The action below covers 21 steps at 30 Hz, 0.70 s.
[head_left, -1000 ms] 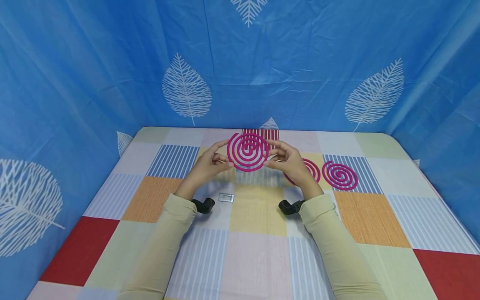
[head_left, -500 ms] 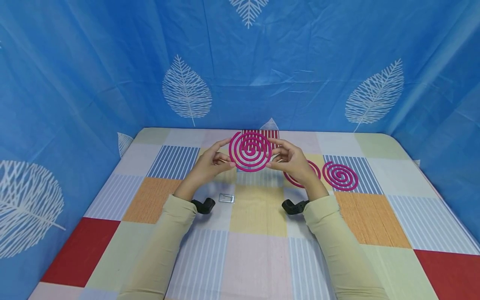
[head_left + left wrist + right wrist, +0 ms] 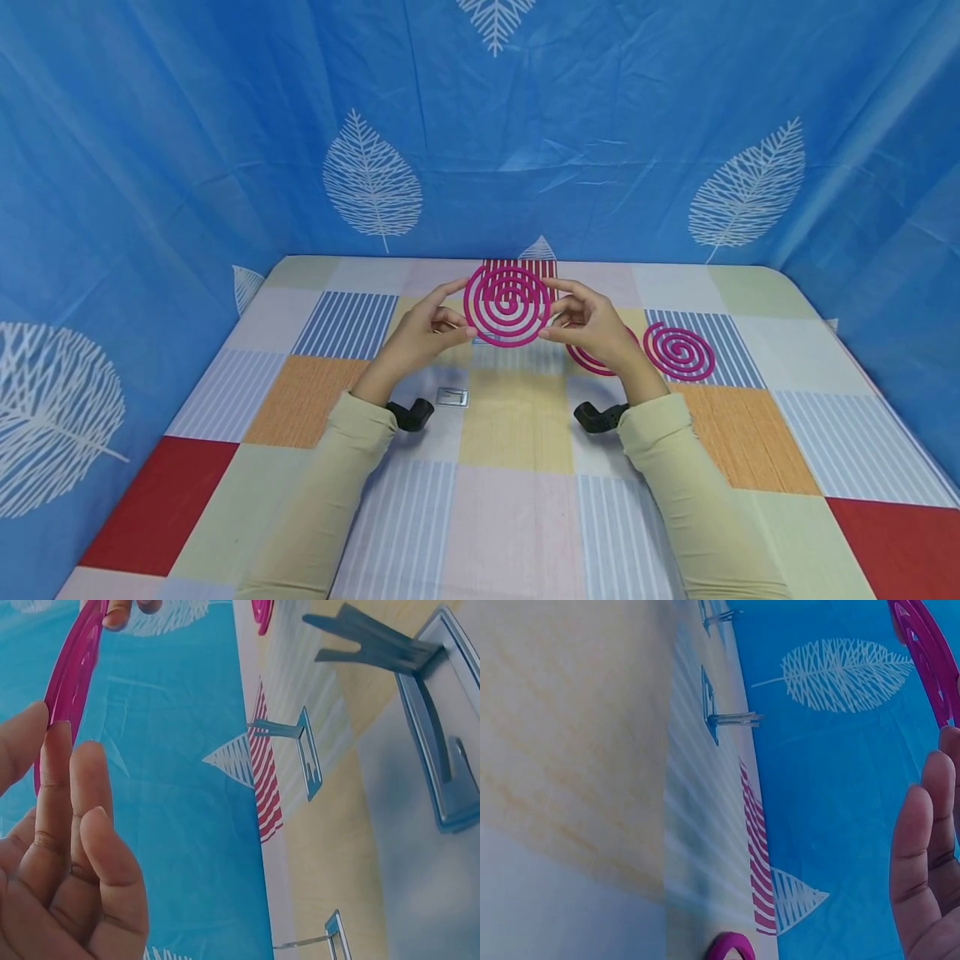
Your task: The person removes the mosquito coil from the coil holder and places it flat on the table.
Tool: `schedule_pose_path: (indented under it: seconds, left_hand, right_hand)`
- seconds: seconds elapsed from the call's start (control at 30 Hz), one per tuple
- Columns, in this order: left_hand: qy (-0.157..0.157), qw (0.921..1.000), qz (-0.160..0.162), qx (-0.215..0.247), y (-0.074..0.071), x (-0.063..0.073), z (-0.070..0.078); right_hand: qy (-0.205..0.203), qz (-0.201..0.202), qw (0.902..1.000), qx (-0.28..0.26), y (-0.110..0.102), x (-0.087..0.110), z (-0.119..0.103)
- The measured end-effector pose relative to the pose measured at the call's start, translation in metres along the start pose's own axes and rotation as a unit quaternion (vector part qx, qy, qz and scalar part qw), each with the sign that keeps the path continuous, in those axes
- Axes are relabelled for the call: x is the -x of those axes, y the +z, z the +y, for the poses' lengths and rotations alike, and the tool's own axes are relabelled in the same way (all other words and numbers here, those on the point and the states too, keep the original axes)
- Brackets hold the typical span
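Observation:
A magenta mosquito coil [image 3: 512, 307] stands raised above the table, its flat spiral facing me. My left hand [image 3: 416, 337] pinches its left edge between thumb and fingers, while my right hand [image 3: 598, 331] pinches the right edge. Seen edge-on, the coil [image 3: 75, 671] appears slim in the left wrist view. Two more magenta coils lie on the table: one [image 3: 592, 367] partly hidden behind my right hand, the other [image 3: 681, 351] farther right. Below my left hand sits a small metal coil stand [image 3: 452, 397] with an upright forked prong [image 3: 375, 641].
Behind the held coil, a second metal stand [image 3: 487, 339] lies farther back; the left wrist view shows it [image 3: 307, 754] and a third stand [image 3: 337, 937]. A patchwork cloth [image 3: 517, 425] covers the table. Blue curtain [image 3: 562, 167] surrounds the back and sides.
Both hands and the held coil have shifted slightly to the right, the right hand most. It now covers more of the nearer coil on the table.

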<state>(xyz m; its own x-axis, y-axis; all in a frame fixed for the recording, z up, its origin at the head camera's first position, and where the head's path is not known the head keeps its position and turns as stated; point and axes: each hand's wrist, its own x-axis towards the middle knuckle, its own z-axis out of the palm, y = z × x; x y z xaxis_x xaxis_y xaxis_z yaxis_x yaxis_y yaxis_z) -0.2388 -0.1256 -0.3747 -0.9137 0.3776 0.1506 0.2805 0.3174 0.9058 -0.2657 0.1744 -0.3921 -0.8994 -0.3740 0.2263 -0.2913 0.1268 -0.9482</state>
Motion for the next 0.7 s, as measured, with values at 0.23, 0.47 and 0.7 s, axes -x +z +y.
schedule_pose_path:
  seconds: [0.23, 0.47, 0.7]
  left_hand:
    - [-0.008, 0.9999, -0.006, -0.008, 0.004, 0.0, 0.002]
    - [-0.015, 0.9998, -0.01, -0.012, 0.011, -0.001, 0.003]
    - [-0.022, 0.9993, -0.021, -0.02, 0.019, -0.001, 0.006]
  right_hand:
    - [-0.004, -0.006, 0.9994, 0.033, -0.006, 0.005, -0.001]
    - [0.01, -0.019, 0.999, 0.039, -0.012, 0.011, 0.0]
    - [0.023, -0.03, 0.998, 0.05, -0.019, 0.017, 0.001]
